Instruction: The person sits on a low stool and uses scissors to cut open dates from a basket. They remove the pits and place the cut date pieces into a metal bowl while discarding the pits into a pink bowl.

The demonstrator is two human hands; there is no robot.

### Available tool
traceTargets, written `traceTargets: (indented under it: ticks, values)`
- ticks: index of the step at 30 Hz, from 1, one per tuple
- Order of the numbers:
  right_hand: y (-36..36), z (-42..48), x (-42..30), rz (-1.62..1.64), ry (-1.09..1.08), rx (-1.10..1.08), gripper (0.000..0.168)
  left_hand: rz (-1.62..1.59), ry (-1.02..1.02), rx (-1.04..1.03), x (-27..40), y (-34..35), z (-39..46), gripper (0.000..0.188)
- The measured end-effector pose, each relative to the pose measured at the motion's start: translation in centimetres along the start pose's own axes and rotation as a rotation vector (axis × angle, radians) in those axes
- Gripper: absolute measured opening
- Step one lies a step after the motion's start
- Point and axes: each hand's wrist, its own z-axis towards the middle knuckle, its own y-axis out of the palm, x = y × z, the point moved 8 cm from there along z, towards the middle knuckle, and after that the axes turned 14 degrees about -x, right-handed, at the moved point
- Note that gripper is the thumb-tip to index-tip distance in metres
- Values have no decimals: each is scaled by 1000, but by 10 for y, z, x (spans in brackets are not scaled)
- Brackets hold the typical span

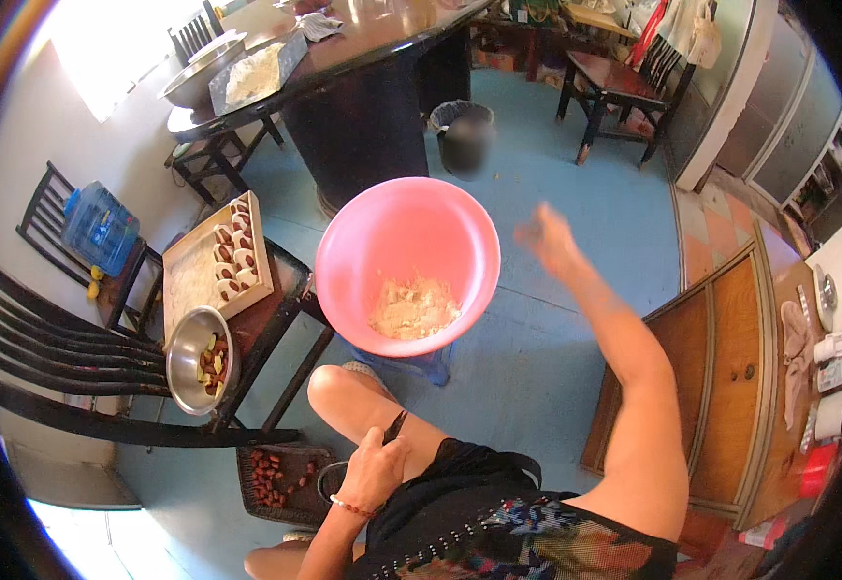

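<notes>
My left hand (pixel 374 467) rests by my thigh, closed around what looks like dark scissors (pixel 395 428); a pointed tip and a looped handle show. Blurred, my right hand (pixel 548 239) reaches out over the floor, just right of a pink plastic basin (pixel 406 217). Its fingers are too smeared to tell whether they hold anything. Pale flour (pixel 414 310) lies in the basin, which stands on a blue stool (pixel 435 366). To the left, a wooden tray (pixel 192 279) carries rows of white dough pieces with red dates (pixel 236 250). A steel bowl (pixel 182 362) beside it holds cut reddish and yellowish pieces (pixel 213 362).
Tray and bowl sit on a black wooden chair (pixel 66 348). A dark basket (pixel 319 500) of red dates is on the floor. Ahead stand a dark table (pixel 363 51) with a floury board (pixel 290 61), and a lined bin (pixel 461 141). A wooden cabinet (pixel 725 377) flanks my right.
</notes>
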Motion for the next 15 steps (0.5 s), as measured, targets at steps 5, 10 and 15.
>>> traceTargets:
  ticks: [5,10,15]
  values:
    - [67,61,-100,-138,-176,46,58,-76,-15,95,-9,-2,-10,12]
    - [164,-50,-58,-477,-571,-38,20,-175,-60,355,-40,-29,-36,10]
    - [305,-229,47,-543,-483,-958,20,-676,-233,726,-77,-60,-68,10]
